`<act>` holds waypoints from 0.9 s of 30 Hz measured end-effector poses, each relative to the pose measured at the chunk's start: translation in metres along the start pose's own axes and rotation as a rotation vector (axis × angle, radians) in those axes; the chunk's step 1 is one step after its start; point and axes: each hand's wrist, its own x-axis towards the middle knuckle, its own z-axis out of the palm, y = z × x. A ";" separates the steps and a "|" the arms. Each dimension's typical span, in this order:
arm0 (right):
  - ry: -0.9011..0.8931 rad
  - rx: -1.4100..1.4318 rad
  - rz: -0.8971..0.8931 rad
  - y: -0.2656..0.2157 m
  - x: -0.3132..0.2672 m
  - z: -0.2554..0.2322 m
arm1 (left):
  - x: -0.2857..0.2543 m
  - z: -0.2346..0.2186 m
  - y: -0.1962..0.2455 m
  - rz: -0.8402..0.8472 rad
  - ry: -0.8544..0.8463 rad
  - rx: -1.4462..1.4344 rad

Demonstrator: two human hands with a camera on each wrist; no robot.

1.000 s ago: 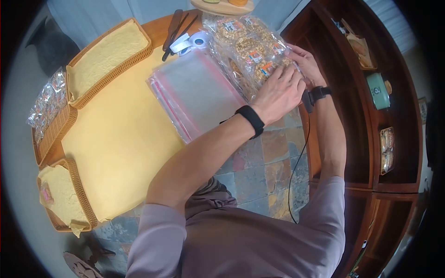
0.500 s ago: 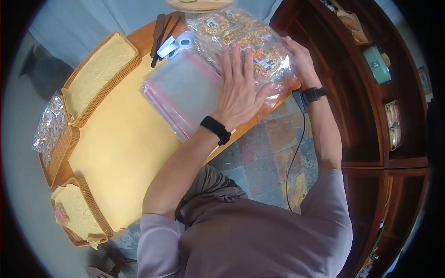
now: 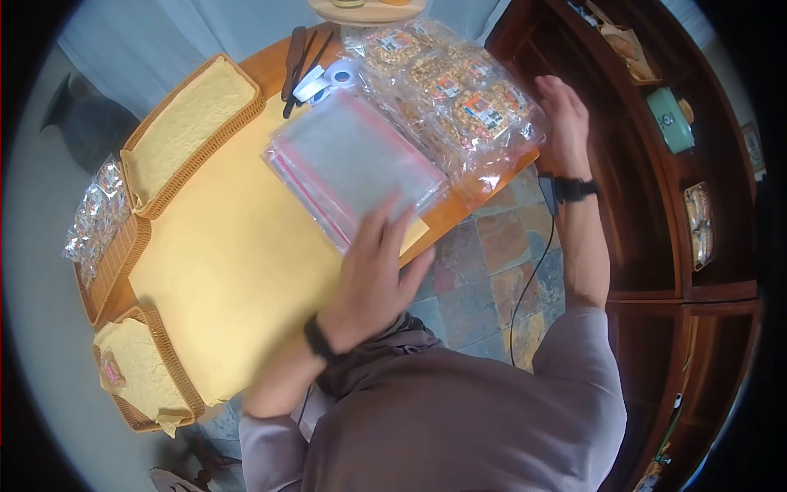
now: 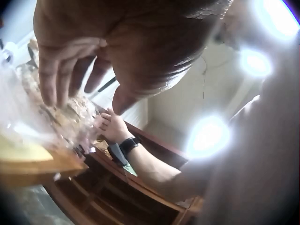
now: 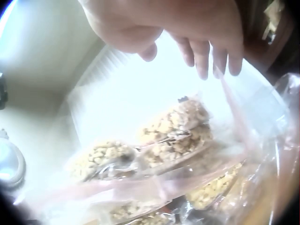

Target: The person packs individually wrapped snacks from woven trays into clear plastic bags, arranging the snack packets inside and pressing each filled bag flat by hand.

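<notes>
Clear bags of nut-like pieces with orange and white labels (image 3: 484, 111) lie at the table's far right corner; the right wrist view shows the pale pieces (image 5: 173, 122) inside clear film. My right hand (image 3: 566, 119) is just beside their right edge, fingers loosely bent; whether it touches the film cannot be told. Blurred, my left hand (image 3: 373, 275) hovers near the table's front edge, fingers extended and holding nothing, close to a stack of flat clear bags with pink edges (image 3: 344, 156). In the left wrist view the left hand's fingers (image 4: 63, 77) hang apart.
White tape rolls (image 3: 340, 74) and dark tools (image 3: 295, 61) lie behind the flat bags. Cloth-lined baskets (image 3: 193, 123) line the left side, near a basket of shiny packets (image 3: 98, 205). Dark wooden shelves (image 3: 623, 180) stand at right; a cable hangs from the right wrist.
My left hand has lifted off the labelled bags and moved back toward my body. My right hand has moved slightly right, away from the bags' edge.
</notes>
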 end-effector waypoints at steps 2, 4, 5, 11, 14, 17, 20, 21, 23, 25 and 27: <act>0.129 -0.015 -0.171 -0.022 -0.027 0.003 | -0.054 -0.014 0.008 -0.138 -0.251 -0.158; 0.179 -0.024 -0.376 -0.036 -0.056 0.004 | -0.102 -0.031 0.004 -0.230 -0.529 -0.409; 0.196 -0.081 -0.421 -0.046 -0.076 0.010 | -0.125 -0.038 -0.001 -0.305 -0.649 -0.460; -0.196 -0.101 -0.829 -0.046 -0.181 0.071 | -0.219 -0.045 -0.013 -0.585 -0.581 -0.670; -0.561 -0.030 -0.860 -0.049 -0.214 0.130 | -0.228 -0.044 -0.017 -0.528 -0.568 -0.740; -0.808 0.102 -0.717 -0.051 -0.250 0.191 | -0.224 -0.071 -0.008 -0.554 -0.624 -0.680; -1.070 0.138 -0.688 -0.075 -0.273 0.238 | -0.245 -0.103 -0.013 -0.559 -0.780 -0.678; -1.126 0.174 -0.703 -0.077 -0.281 0.256 | -0.255 -0.108 -0.016 -0.561 -0.747 -0.614; -1.226 0.178 -0.649 -0.079 -0.297 0.288 | -0.261 -0.115 -0.011 -0.786 -0.432 -0.568; -1.306 0.158 -0.553 -0.076 -0.311 0.321 | -0.250 -0.128 0.005 -0.941 -0.275 -0.524; -1.369 0.129 -0.374 -0.068 -0.323 0.349 | -0.251 -0.138 0.015 -0.293 -0.340 -0.751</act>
